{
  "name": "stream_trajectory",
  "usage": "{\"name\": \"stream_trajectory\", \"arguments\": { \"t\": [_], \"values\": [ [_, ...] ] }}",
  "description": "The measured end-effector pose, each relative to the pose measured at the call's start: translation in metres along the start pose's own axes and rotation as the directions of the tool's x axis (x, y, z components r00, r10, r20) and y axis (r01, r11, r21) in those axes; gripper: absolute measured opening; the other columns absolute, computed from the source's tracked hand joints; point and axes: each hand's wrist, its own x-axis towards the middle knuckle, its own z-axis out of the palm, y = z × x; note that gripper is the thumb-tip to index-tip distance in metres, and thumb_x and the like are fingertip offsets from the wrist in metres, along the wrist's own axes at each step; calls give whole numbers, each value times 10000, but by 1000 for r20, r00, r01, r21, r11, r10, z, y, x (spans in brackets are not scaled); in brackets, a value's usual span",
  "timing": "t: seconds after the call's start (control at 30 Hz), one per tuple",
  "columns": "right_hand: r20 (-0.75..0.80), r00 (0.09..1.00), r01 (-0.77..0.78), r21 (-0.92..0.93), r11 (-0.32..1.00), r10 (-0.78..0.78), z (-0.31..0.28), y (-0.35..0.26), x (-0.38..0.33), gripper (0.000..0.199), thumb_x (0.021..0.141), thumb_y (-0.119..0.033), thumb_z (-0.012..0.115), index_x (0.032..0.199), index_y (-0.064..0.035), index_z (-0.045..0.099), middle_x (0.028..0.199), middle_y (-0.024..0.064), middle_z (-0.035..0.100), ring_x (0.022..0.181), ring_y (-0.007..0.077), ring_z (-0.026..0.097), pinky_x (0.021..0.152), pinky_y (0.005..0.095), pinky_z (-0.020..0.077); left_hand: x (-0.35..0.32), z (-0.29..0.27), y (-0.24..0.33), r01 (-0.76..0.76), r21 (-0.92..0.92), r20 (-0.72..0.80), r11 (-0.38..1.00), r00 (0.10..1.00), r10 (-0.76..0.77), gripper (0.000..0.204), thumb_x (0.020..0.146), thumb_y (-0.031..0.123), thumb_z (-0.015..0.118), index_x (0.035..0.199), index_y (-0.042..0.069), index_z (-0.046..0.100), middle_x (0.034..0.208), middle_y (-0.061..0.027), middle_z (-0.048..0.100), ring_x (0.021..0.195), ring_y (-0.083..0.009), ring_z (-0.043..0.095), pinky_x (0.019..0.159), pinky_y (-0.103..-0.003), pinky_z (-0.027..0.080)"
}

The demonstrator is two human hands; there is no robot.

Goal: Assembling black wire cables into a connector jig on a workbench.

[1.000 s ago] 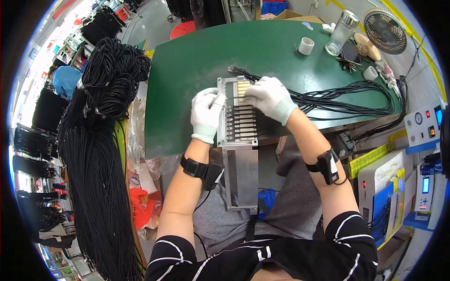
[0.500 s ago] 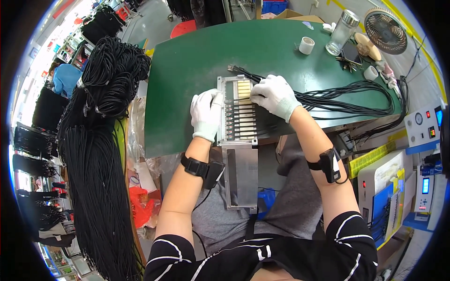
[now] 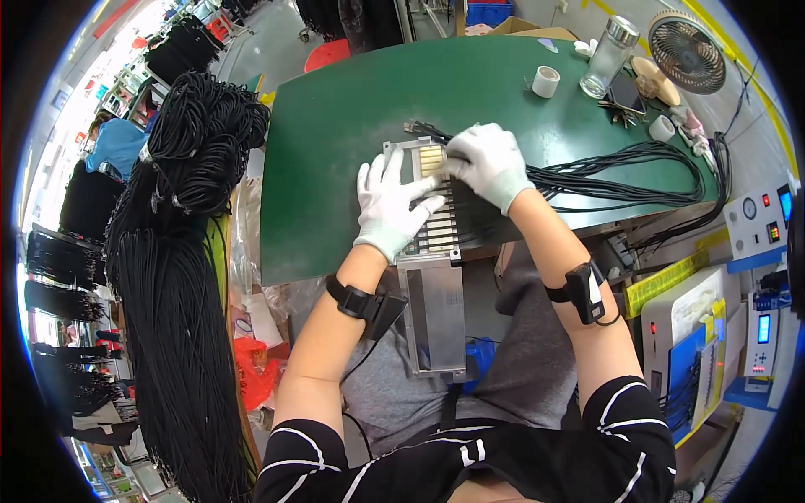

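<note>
while the gloved left hand (image 3: 390,205) lies flat with fingers spread on the metal jig tray (image 3: 432,268) at the near edge of the green table (image 3: 335,142), the gloved right hand (image 3: 486,163) pinches black cables (image 3: 620,172) at the tray's far end

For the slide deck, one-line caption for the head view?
Two white-gloved hands, left and right, press on a slotted grey metal jig fed by black cables on a green table.
</note>
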Motion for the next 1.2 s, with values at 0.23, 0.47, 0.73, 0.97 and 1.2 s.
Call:
{"name": "stream_trajectory", "arguments": {
  "t": [0.23,0.47,0.73,0.97,1.2],
  "values": [
    [67,978,-194,-63,979,198,10,28,5,151,797,-296,740,838,-152,722,829,44,687,898,268,635,820,408,501,0,5,-7,10,-53,26,999,1000,-8,320,867,461,675,1124,294,768,1448,-212,507,1385,-402,374,1186,-532,200],
    [36,999,-2,361,933,-12,-6,25,2,107,768,-187,769,841,-133,713,805,55,670,885,278,623,797,397,497,2,11,-35,217,-542,-252,812,880,-403,260,875,349,704,877,94,752,1237,-172,657,1245,-364,527,1079,-481,384],
    [-105,971,240,371,897,-216,-4,-24,5,140,754,-194,782,836,-113,701,815,56,675,862,294,616,778,403,494,3,0,-15,-2,-521,-250,854,957,-150,219,884,227,711,802,26,691,1167,-150,681,1154,-340,577,1003,-429,452],
    [142,989,-4,324,946,-45,-10,12,-3,143,762,-191,774,867,-121,706,797,57,685,831,289,622,777,405,493,-1,2,-34,243,-622,-162,744,890,-426,137,891,157,712,867,23,706,1211,-135,670,1173,-265,581,996,-364,461],
    [137,988,23,296,955,-67,-8,-3,-3,101,805,-231,740,841,-139,721,769,55,686,833,273,624,795,404,485,-2,4,-34,223,-282,-289,933,908,-304,209,912,240,679,877,40,727,1096,-116,714,1061,-306,620,973,-411,460]
  ]
}}
